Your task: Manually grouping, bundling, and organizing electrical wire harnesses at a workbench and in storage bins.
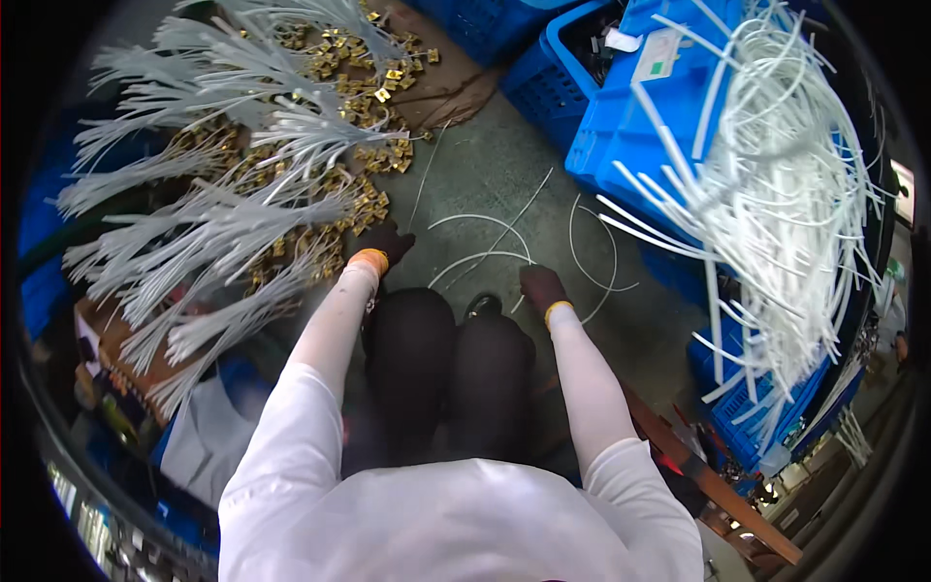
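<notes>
Both my hands wear dark gloves with orange-yellow cuffs. My left hand (386, 244) is closed beside the bundles of white tubes with brass-coloured metal ends (364, 206); what its fingers hold, if anything, is too small to make out. A thin pale strand (427, 179) runs up from near its fingertips. Above the floor in front of my knees, my right hand (543, 287) is closed around a white flexible tube (482, 255). The tube curves out to the left of the fist, and a short end shows below it. Another white tube (485, 217) arcs close by.
A looped white tube (574, 238) lies right of centre on the grey floor (475, 160). At right, a large heap of white tubes (776, 184) rests over a blue crate (606, 136). A blue basket (548, 87) stands behind. Brown sheeting (451, 82) lies under the bundles.
</notes>
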Demonstrator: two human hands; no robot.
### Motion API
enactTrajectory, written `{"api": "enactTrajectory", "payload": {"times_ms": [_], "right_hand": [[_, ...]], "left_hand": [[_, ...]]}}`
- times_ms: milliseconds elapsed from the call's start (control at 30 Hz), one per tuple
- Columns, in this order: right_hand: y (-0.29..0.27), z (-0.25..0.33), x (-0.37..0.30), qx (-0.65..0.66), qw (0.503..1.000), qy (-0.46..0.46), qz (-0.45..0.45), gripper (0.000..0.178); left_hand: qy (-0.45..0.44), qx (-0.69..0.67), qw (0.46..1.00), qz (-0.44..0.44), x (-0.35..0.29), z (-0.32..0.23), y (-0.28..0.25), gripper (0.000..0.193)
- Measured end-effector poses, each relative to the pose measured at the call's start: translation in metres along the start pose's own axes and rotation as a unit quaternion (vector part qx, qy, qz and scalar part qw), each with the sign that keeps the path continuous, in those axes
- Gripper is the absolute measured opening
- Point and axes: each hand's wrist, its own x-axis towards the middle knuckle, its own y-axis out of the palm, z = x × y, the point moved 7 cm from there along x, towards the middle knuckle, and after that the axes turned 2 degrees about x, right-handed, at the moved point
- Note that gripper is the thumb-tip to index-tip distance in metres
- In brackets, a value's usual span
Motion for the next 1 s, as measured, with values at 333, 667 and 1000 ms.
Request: {"api": "enactTrajectory", "payload": {"times_ms": [333, 667, 1000], "right_hand": [[0.033, -0.01, 0.129, 0.11, 0.94, 0.176, -0.271, 0.039], [0.014, 0.116, 0.096, 0.088, 0.974, -0.124, -0.17, 0.017], [0.028, -0.037, 0.031, -0.117, 0.878, 0.089, -0.455, 0.032]], "left_hand": [[0.218, -0.078, 0.971, 0.065, 0.114, -0.003, 0.087, 0.044], [0.144, -0.356, 0.894, 0.229, 0.072, -0.078, 0.111, 0.034], [0.104, -0.57, 0.785, 0.221, 0.072, -0.057, 0.106, 0.057]]}}
